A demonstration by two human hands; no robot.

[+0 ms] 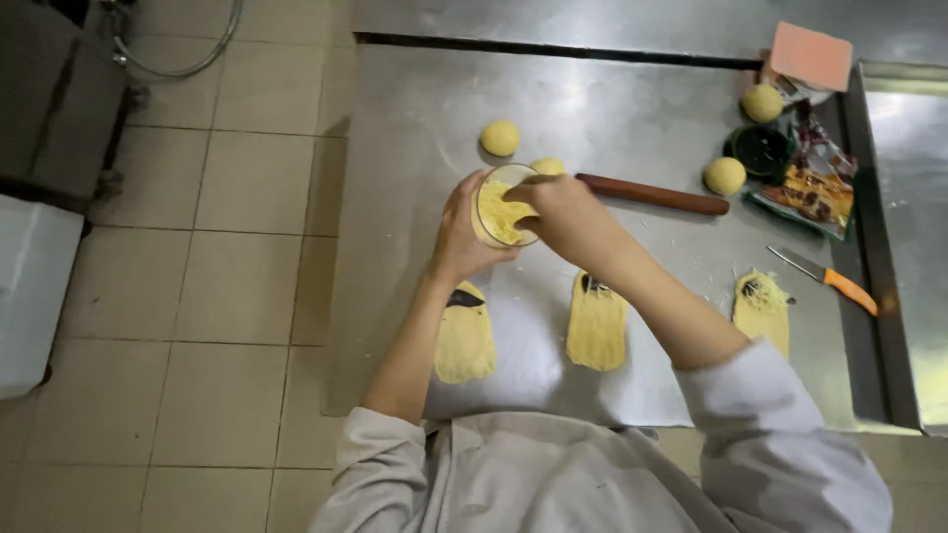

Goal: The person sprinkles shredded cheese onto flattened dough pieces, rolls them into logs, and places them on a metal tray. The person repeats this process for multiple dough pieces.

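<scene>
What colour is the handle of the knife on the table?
Orange. The knife lies at the right of the steel table, seen in the head view.

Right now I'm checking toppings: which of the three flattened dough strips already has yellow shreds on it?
The rightmost dough strip, nearest the orange-handled knife: shreds cover its top end. The other two show only a dark filling piece.

Three dough strips (596, 323) lie side by side on the worktop (632, 109); behind them, a rolling pin (652, 194); a knife (824, 278) lies right.
</scene>
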